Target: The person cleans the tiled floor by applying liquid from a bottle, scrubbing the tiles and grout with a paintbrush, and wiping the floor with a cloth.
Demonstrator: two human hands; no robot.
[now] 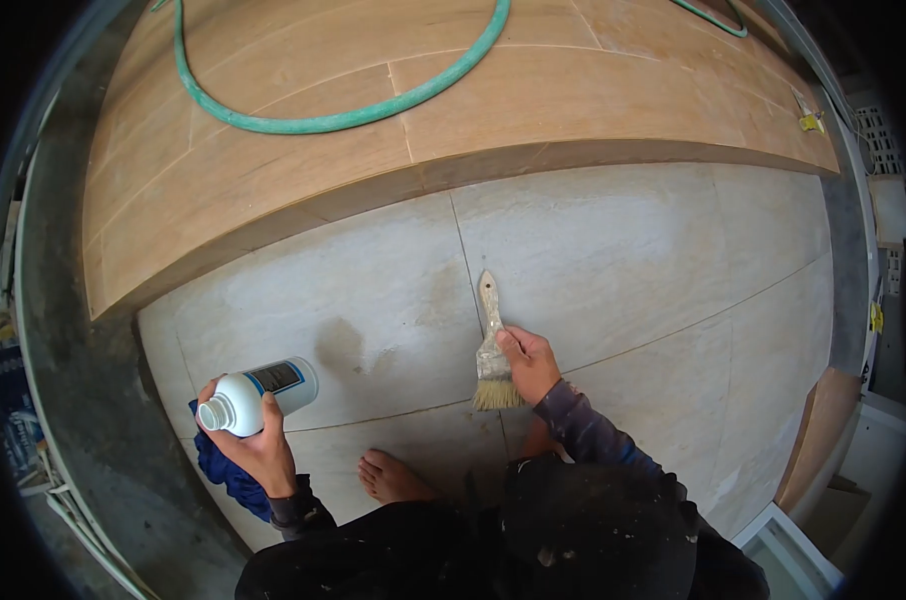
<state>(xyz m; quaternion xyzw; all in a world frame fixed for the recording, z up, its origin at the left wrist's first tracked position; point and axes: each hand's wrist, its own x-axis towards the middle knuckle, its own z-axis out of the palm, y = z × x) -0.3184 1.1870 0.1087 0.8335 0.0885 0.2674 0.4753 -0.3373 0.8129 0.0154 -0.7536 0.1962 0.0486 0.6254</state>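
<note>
My left hand (256,448) is wrapped round a white plastic bottle (298,385) with a dark label. The bottle is tilted, its uncapped mouth pointing left and toward me. Over to the right, my right hand (529,362) grips a paintbrush (491,345) near its ferrule. Its worn handle points away from me and its pale bristles point back toward my feet. Both hands are above the light grey tiled floor (613,260). A damp-looking brown patch (340,345) marks the tile beyond the bottle. Dark blue cloth (228,475) lies beside my left wrist.
A wood-look tiled step (303,180) rises across the far side, with a green hose (323,124) curved over it. My bare foot (391,475) is on the floor between my hands. A dark border (113,430) runs along the left; a wooden piece (815,435) stands at right.
</note>
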